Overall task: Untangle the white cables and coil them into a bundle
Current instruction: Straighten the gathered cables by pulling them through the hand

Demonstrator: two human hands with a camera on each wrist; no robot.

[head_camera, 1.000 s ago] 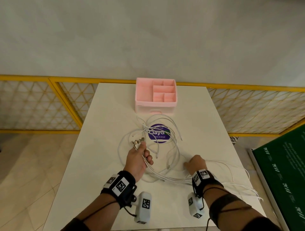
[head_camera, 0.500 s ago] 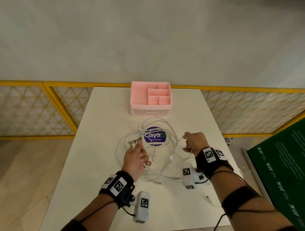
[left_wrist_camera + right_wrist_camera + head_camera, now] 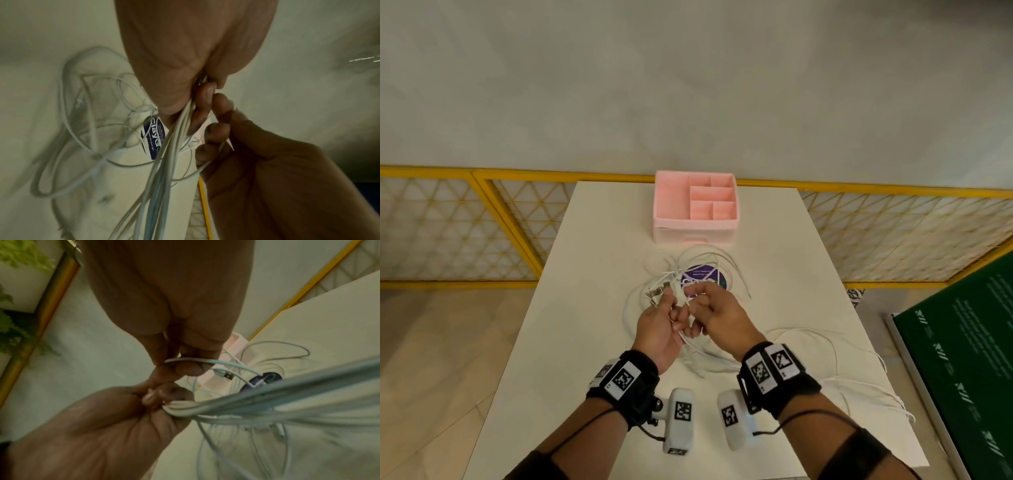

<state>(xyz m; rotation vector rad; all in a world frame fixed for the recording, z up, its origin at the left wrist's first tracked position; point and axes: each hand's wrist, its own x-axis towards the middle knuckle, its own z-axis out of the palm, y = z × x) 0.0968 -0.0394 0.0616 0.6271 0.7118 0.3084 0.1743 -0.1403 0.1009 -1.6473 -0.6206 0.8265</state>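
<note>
Several white cables (image 3: 704,257) lie tangled in loops on the white table (image 3: 592,274), with more strands trailing to the right (image 3: 825,334). My left hand (image 3: 659,317) grips a bundle of the cables (image 3: 185,406), and their metal USB plugs (image 3: 655,293) stick out past its fingertips. Right beside it, touching it, my right hand (image 3: 714,310) pinches one cable strand (image 3: 185,360) between thumb and finger. Both hands are raised a little above the table's middle. The bundle (image 3: 168,154) hangs down from the left palm toward the table.
A pink compartment organizer (image 3: 695,205) stands at the table's far edge, just behind the cable loops. A round purple sticker (image 3: 703,279) lies under the cables. A yellow mesh railing (image 3: 482,212) runs behind the table, and a green board (image 3: 962,359) leans at the right.
My right hand came from the table's right side up and left to meet the left hand, bringing a cable strand. The left hand kept its grip and barely moved.
</note>
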